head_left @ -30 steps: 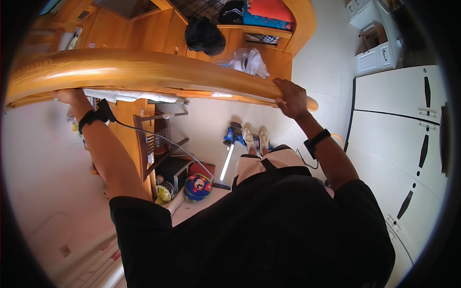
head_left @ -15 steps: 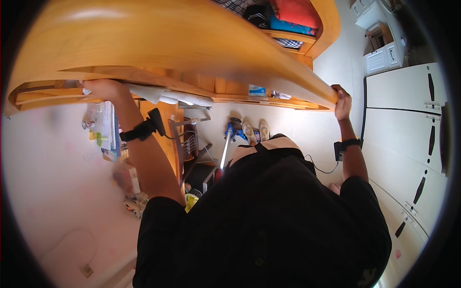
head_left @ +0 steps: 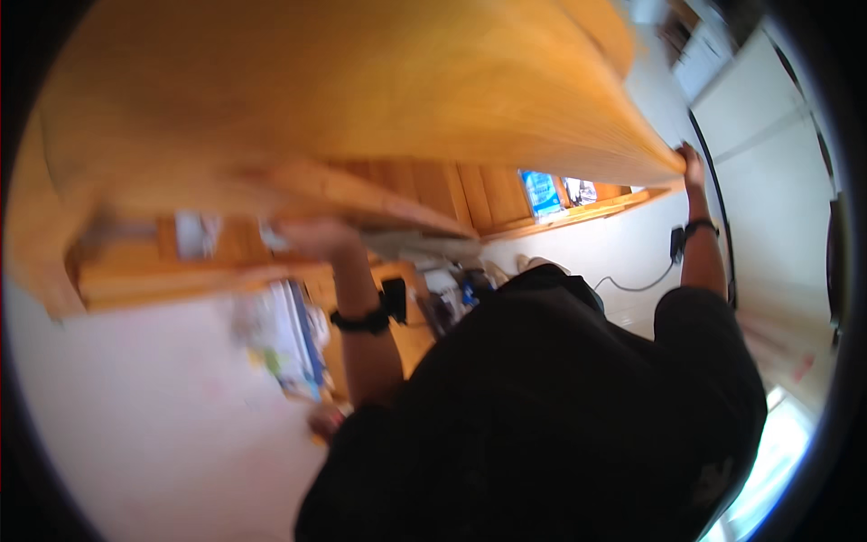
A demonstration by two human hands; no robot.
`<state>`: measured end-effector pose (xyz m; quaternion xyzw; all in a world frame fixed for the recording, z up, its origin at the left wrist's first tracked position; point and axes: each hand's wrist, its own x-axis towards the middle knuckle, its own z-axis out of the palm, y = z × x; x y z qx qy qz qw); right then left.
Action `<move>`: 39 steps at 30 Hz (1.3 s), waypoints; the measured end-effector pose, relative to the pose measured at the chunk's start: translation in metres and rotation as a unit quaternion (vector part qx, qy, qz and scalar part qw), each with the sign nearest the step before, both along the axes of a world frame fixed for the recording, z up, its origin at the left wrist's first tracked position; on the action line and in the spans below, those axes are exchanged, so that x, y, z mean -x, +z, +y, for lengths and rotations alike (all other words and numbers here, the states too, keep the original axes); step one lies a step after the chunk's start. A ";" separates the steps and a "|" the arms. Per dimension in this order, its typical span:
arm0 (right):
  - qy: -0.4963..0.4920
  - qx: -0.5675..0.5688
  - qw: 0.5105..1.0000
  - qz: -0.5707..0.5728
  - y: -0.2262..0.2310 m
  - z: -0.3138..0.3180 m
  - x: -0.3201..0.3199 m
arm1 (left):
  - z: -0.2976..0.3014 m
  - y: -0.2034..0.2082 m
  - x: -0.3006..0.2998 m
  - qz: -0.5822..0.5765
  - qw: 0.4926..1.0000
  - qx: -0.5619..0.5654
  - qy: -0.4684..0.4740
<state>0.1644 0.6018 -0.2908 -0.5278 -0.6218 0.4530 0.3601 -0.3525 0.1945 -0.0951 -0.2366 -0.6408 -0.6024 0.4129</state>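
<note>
My right hand [head_left: 692, 168] grips the edge of a broad orange-brown wooden panel [head_left: 406, 81] at the right, its fingers wrapped round the rim. My left hand [head_left: 318, 238] is smeared by motion; it reaches into the long low opening under the panel, above a wooden ledge [head_left: 181, 282]. At its fingertips shows a small white cloth-like thing [head_left: 273, 237], too blurred to make out fully. Another white item [head_left: 196, 235] stands farther left in the opening. Each wrist wears a black strap with a small box and a cable.
Blue-and-white packet [head_left: 542, 194] lies on a wooden shelf below the panel. Grey folded material [head_left: 420, 246] is beside my left hand. Papers and books [head_left: 293, 334] stand against the white wall [head_left: 135, 388]. White cabinets [head_left: 768, 117] line the right side. My shoes show below on the floor.
My view has swung and come closer to the panel, which fills more of the picture. My left hand has moved along the opening, the white thing still at its fingertips. My right hand stays on the panel edge.
</note>
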 end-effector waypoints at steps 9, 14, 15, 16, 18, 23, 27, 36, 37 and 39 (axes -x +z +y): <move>-0.110 -0.003 0.993 -0.036 0.015 -0.023 0.024 | 0.001 0.034 -0.041 -0.250 0.922 -0.188 -0.230; -0.113 0.005 0.993 0.013 0.021 -0.018 0.029 | -0.001 0.026 -0.031 -0.212 0.947 -0.180 -0.163; -0.176 -0.030 0.983 0.032 0.010 -0.013 0.027 | -0.001 0.030 -0.032 -0.215 0.945 -0.185 -0.161; -0.116 0.005 0.990 0.082 0.001 -0.002 0.016 | -0.001 0.025 -0.025 -0.209 0.947 -0.204 -0.136; -0.141 -0.027 0.983 0.115 -0.019 0.004 0.017 | -0.007 -0.002 -0.003 -0.145 0.972 -0.149 -0.113; -0.118 0.022 0.988 0.098 -0.043 0.027 -0.010 | 0.002 -0.024 0.001 -0.070 0.986 -0.111 -0.099; -0.138 -0.024 0.989 0.042 -0.028 0.014 0.021 | 0.010 0.027 -0.025 -0.132 0.924 -0.281 -0.224; -0.025 0.005 0.992 -0.123 0.017 -0.008 0.049 | 0.002 0.049 -0.037 -0.113 0.982 -0.143 -0.055; -0.002 -0.031 0.995 -0.094 0.011 -0.001 0.038 | 0.007 0.051 -0.033 -0.051 0.991 -0.125 0.009; -0.002 -0.016 1.000 -0.007 0.008 0.000 0.037 | 0.007 0.055 -0.033 -0.080 0.983 -0.154 -0.066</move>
